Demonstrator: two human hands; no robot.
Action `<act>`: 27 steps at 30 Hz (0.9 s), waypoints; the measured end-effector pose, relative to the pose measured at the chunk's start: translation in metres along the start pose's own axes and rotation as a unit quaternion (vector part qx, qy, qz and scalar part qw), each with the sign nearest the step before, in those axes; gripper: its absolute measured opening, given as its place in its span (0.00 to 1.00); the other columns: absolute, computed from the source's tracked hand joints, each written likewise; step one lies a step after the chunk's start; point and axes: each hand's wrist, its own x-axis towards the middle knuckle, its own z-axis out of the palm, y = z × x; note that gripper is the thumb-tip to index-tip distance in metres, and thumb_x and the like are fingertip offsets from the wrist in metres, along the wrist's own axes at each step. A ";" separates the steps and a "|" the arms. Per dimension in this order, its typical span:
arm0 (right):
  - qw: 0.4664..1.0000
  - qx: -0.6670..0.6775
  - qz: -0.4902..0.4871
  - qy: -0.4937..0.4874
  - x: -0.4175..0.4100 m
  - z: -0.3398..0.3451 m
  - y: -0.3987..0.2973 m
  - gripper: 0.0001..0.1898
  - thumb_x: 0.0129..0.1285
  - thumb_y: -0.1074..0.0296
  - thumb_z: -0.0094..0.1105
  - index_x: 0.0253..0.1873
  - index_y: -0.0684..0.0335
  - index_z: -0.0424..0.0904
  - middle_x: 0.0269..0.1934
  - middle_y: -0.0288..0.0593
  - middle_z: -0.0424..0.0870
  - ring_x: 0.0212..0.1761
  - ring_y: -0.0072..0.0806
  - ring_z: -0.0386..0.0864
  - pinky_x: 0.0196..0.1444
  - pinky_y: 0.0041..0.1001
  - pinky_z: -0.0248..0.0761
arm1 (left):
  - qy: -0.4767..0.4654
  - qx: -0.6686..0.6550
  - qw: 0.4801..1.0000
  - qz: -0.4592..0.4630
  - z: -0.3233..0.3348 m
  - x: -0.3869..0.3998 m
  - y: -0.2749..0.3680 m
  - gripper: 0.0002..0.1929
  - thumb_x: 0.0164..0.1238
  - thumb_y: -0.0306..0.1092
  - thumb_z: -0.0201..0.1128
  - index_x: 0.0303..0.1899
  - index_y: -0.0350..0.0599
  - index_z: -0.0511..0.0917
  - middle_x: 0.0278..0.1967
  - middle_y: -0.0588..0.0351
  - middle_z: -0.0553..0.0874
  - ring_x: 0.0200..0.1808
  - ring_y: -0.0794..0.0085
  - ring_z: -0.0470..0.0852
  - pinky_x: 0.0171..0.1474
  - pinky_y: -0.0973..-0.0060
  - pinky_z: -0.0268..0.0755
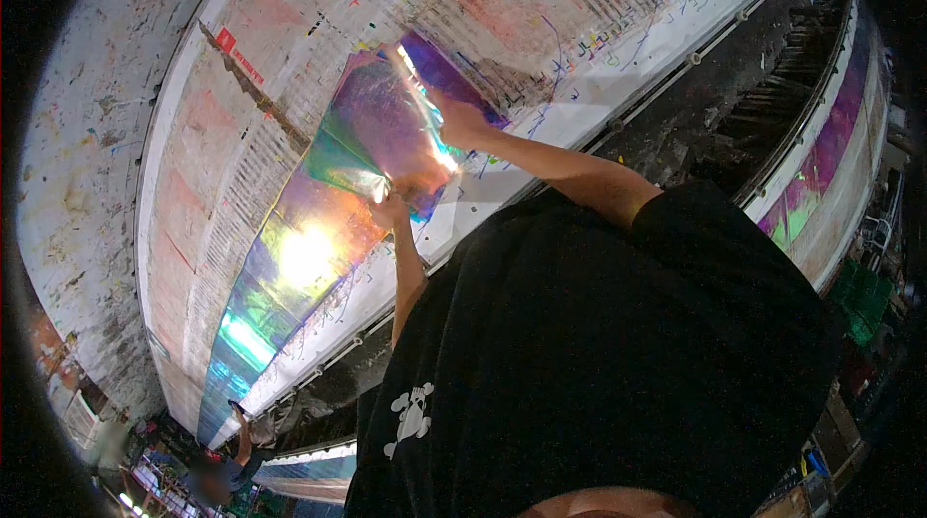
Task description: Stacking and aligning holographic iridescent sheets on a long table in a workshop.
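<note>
A long sheet of iridescent plastic film (250, 301) lies along the table, shining purple, green, orange and blue. My left hand (391, 212) pinches the film at its near side, where creases and a bright crumple gather at my fingertips. Farther right, my right hand (463, 123) is at a raised, bright curled edge of the film and appears to grip it. My fingertips there are partly hidden. Beyond that hand a flat purple portion of film (442, 73) rests on the table.
The long pale table (521, 25) bears ink marks, stains and a red sticker (226, 40). A rail with knobs (693, 59) runs along its near edge. Another table with purple film (833, 141) stands at right. At lower left, a co-worker's hand (237, 409) touches the film's far end.
</note>
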 end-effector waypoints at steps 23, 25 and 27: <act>0.995 -0.099 0.019 0.009 -0.017 0.010 0.015 0.26 0.49 0.67 0.64 0.51 0.69 0.63 0.45 0.65 0.74 0.49 0.54 0.75 0.46 0.44 0.69 | -0.167 -0.337 0.918 0.128 -0.002 0.010 -0.055 0.13 0.46 0.21 0.64 0.38 0.34 0.77 0.34 0.51 0.85 0.36 0.66 0.83 0.38 0.72 0.74; 0.982 -0.094 0.055 0.154 -0.005 -0.005 0.061 0.22 0.54 0.62 0.58 0.51 0.65 0.65 0.44 0.58 0.79 0.47 0.55 0.76 0.48 0.48 0.68 | -0.207 -0.315 0.925 0.049 0.002 -0.032 0.018 0.18 0.42 0.23 0.67 0.40 0.33 0.78 0.35 0.51 0.85 0.37 0.63 0.83 0.42 0.69 0.74; 0.990 -0.053 0.080 0.107 -0.005 -0.027 0.053 0.21 0.55 0.64 0.54 0.52 0.65 0.66 0.42 0.59 0.79 0.47 0.54 0.76 0.47 0.48 0.68 | -0.118 -0.248 0.952 0.138 -0.005 -0.055 0.041 0.18 0.41 0.24 0.68 0.40 0.34 0.78 0.36 0.49 0.85 0.38 0.60 0.84 0.44 0.67 0.74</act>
